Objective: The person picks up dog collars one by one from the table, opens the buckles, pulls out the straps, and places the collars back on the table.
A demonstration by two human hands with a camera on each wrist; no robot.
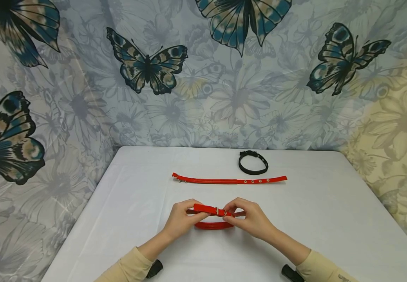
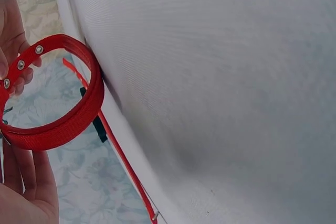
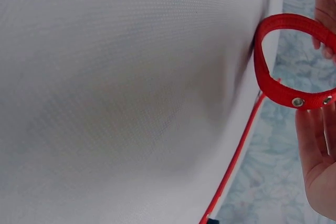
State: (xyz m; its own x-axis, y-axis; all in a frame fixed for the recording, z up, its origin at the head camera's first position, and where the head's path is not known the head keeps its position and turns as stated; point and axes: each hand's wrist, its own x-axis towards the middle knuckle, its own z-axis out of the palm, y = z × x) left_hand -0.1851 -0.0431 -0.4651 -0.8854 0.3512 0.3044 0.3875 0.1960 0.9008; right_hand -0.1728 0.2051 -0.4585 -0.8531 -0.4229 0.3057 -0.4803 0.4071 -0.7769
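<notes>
A red collar (image 1: pixel 214 226) with metal eyelets is bent into a closed loop between my two hands, its lower part close to the table. My left hand (image 1: pixel 181 216) pinches the flat strap end on the left with thumb and fingers. On the other side, my right hand (image 1: pixel 254 219) pinches the band beside the metal buckle and ring. In the left wrist view the loop (image 2: pixel 84 111) stands round, with several eyelets toward the right hand. The right wrist view shows the band (image 3: pixel 268 77) from its other side; the buckle is out of sight there.
Behind the hands a second red collar (image 1: pixel 217 181) lies stretched out straight on the white table (image 1: pixel 118 203). Farther back sits a black collar (image 1: pixel 253 171) buckled into a ring. Butterfly-printed cloth (image 1: pixel 242 98) hangs beyond the table's back edge.
</notes>
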